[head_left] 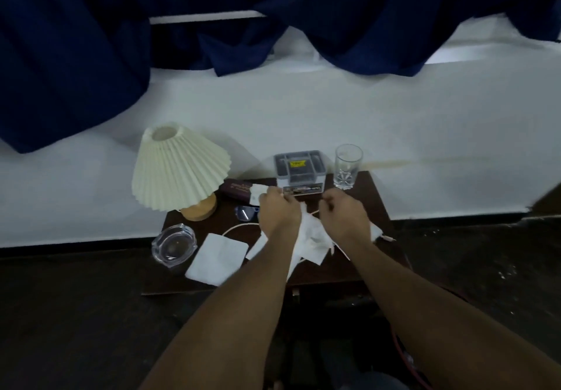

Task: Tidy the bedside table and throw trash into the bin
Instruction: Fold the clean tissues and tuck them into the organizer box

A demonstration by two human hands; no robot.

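I see both hands over the middle of the dark bedside table (368,189), knuckles toward me. My left hand (279,207) is curled into a closed pinch; a small white scrap pokes out at its far-left side, but I cannot tell for sure what the fingers grasp. My right hand (344,212) is also curled shut, and a thin pale cord (236,228) runs near it; whether it grips that cord or the paper below I cannot tell.

The trash is a heap of crumpled white tissues (314,239), lying on the table right under and between the two wrists. It looks thin, soft and wrinkled, with ragged edges spilling toward the near right of the tabletop. A flatter, neatly squared white napkin (217,257) lies at the near left, just beside a clear glass ashtray (173,244).

Farther back on the left stands a lamp (179,168) with a pleated cream shade and a wooden base. A dark booklet (238,189) lies beside the base, and a pair of clear glasses (246,213) sits just left of my left hand. At the far edge a grey organiser box (300,171) stands next to an empty drinking glass (347,166)
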